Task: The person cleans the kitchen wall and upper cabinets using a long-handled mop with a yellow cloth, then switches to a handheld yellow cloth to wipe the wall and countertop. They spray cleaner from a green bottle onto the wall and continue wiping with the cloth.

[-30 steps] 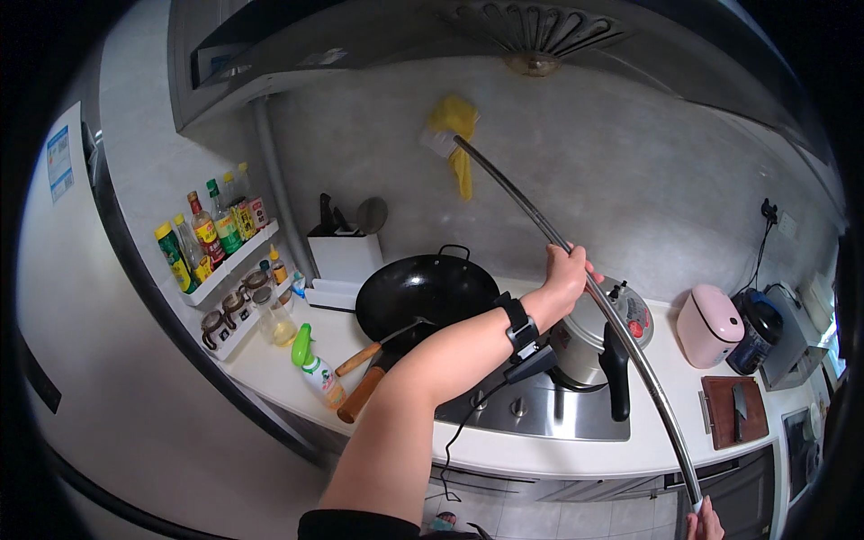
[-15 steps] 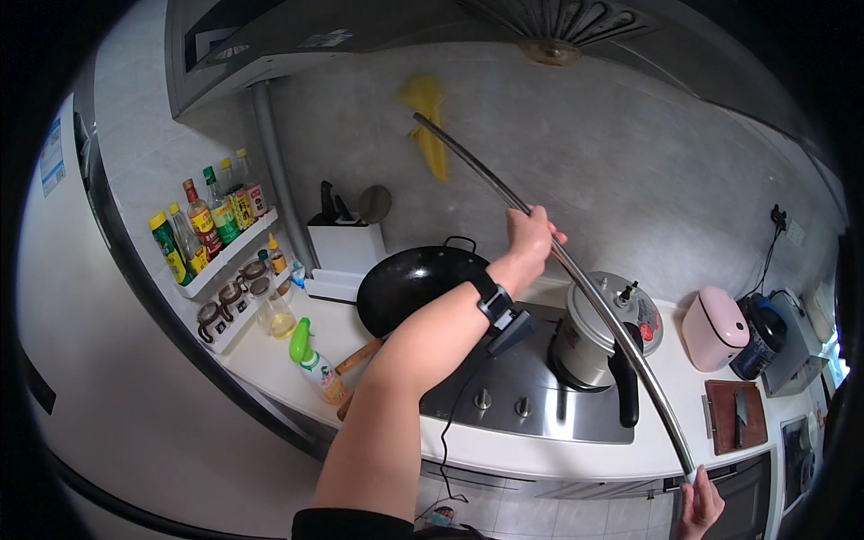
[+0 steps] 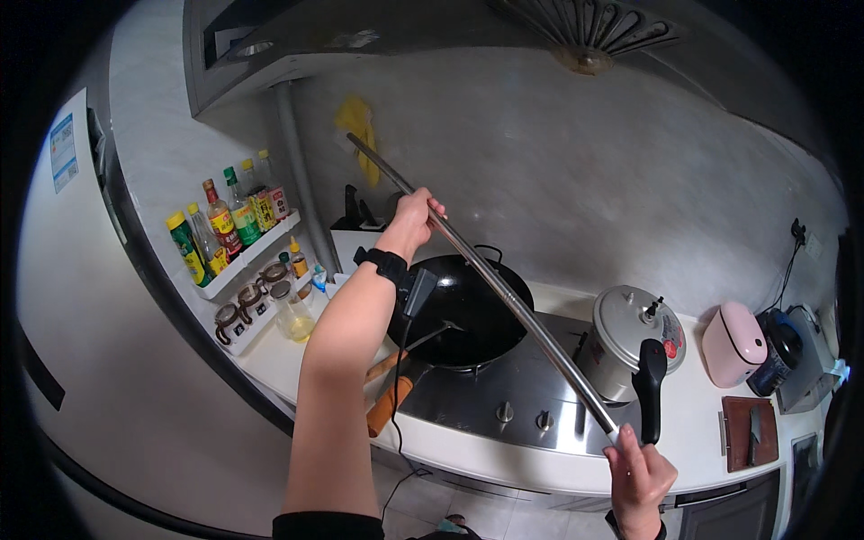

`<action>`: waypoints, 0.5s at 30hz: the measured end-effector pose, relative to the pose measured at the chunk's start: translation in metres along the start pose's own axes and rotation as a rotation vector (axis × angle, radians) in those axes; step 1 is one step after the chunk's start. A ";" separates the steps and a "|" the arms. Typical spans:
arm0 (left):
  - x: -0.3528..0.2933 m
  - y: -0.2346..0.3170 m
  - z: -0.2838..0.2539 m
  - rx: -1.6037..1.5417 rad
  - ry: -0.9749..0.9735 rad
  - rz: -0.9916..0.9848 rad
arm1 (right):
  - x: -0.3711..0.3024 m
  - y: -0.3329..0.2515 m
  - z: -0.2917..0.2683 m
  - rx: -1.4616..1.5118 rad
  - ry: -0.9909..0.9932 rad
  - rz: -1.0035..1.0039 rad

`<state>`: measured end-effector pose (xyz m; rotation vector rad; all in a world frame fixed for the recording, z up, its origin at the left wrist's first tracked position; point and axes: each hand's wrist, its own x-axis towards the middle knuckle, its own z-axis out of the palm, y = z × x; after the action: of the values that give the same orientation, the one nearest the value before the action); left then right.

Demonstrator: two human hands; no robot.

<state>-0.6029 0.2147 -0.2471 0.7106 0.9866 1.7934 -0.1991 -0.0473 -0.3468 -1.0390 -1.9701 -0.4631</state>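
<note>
A long metal pole [image 3: 535, 326] slants from upper left to lower right, in front of the wok and stove. My left hand [image 3: 416, 218] is closed round its upper part, with a black strap and small device on the wrist. Lower down, my right hand [image 3: 641, 477] grips the white-tipped end with the thumb along it. At the far tip a yellow cloth [image 3: 354, 117] lies against the grey wall; how it is fixed there, if at all, cannot be made out. Below my left hand sits a black wok [image 3: 490, 340] with a wooden handle [image 3: 389, 407] and a thin utensil inside.
A pressure cooker [image 3: 621, 342] stands on the right of the steel stove [image 3: 468, 405]. Sauce bottles line a white rack [image 3: 252, 255] at left. A pink appliance [image 3: 733, 344] and a board with a knife [image 3: 749, 434] are at right. The range hood [image 3: 396, 36] overhangs above.
Both hands have shifted left with the pole. The yellow cloth has slid left along the wall with its tip. The view has turned slightly, and my left arm now hides the spray bottle.
</note>
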 end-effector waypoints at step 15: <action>-0.114 -0.098 0.049 -0.117 -0.580 -0.262 | -0.154 0.064 -0.021 -0.246 -0.239 0.444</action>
<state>-0.4748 0.1490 -0.3122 0.9116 0.5482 1.2933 -0.0902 -0.0995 -0.4640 -1.7064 -1.8350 -0.3506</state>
